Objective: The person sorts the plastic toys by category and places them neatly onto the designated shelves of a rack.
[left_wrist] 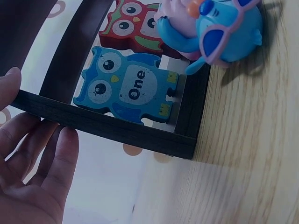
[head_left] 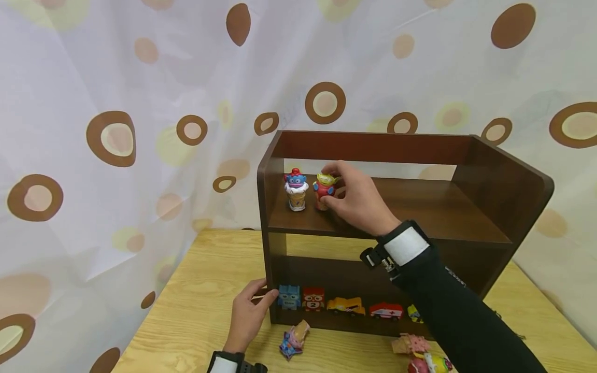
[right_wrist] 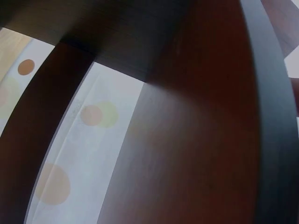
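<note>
On the upper board of a dark brown two-tier shelf (head_left: 438,207), my right hand (head_left: 358,199) pinches a small toy figurine (head_left: 323,190) with a yellow top, red body and blue patches. It stands upright beside a blue figurine (head_left: 296,190) in a cone cup with a red top. My left hand (head_left: 247,317) grips the shelf's left side panel (left_wrist: 107,122), thumb on one face and fingers on the other. Just inside that panel stands a blue owl block (left_wrist: 124,86) marked "One". The right wrist view shows only shelf boards; the right hand is outside it.
Along the lower tier stand a red owl block (head_left: 313,299), a yellow toy vehicle (head_left: 346,306), a red-and-white toy ambulance (head_left: 386,311) and another partly hidden toy. A pink-and-blue figurine (head_left: 295,339) lies on the wooden table (head_left: 186,305). More figurines (head_left: 412,343) lie at front right.
</note>
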Available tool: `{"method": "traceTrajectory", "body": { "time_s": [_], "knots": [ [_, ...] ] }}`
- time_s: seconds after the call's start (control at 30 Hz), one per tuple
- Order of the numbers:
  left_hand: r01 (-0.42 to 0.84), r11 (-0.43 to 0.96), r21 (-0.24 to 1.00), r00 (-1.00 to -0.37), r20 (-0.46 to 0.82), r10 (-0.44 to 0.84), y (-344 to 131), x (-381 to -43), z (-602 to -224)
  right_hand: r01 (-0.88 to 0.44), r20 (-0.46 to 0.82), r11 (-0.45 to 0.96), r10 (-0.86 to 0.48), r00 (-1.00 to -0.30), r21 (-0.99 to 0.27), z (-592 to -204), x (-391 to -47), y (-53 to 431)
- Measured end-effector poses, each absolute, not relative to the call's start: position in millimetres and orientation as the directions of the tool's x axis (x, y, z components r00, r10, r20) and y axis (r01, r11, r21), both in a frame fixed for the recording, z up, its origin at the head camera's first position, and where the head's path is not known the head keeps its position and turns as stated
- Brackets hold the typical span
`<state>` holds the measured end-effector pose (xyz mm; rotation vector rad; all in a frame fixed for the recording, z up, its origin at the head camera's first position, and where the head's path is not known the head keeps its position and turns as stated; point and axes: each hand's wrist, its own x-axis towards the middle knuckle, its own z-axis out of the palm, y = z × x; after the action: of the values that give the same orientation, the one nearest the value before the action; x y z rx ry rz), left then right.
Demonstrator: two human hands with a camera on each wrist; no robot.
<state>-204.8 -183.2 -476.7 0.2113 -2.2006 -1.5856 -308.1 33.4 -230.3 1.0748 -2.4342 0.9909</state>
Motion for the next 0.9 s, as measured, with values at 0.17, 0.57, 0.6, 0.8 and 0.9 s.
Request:
{"method": "traceTrajectory", "body": {
  "time_s": [0.17, 0.57, 0.6, 0.8, 0.9],
  "knots": [
    [0.123, 0.356, 0.926, -0.901, 0.254, -0.351, -183.4, -204.9, -477.1, -0.741, 0.507, 0.490, -0.541, -0.671, -0.458, -232.9, -307.4, 31.7],
    [0.110, 0.355, 0.929, -0.912, 0.236, -0.335, -182.9, -205.6, -476.8, -0.759, 0.516, 0.489, -0.557, -0.650, -0.429, -236.2, -309.1, 33.6],
    [0.108, 0.352, 0.930, -0.912, 0.233, -0.336, -182.9, -205.7, -476.9, -0.758, 0.512, 0.491, -0.559, -0.653, -0.430, -236.2, -309.2, 33.8],
    [0.095, 0.352, 0.931, -0.914, 0.222, -0.339, -183.8, -205.1, -476.9, -0.766, 0.527, 0.473, -0.557, -0.642, -0.435, -233.9, -305.6, 37.9],
    [0.092, 0.349, 0.933, -0.914, 0.219, -0.343, -184.7, -204.9, -476.5, -0.786, 0.576, 0.460, -0.536, -0.616, -0.413, -231.0, -300.4, 42.2]
  ]
}}
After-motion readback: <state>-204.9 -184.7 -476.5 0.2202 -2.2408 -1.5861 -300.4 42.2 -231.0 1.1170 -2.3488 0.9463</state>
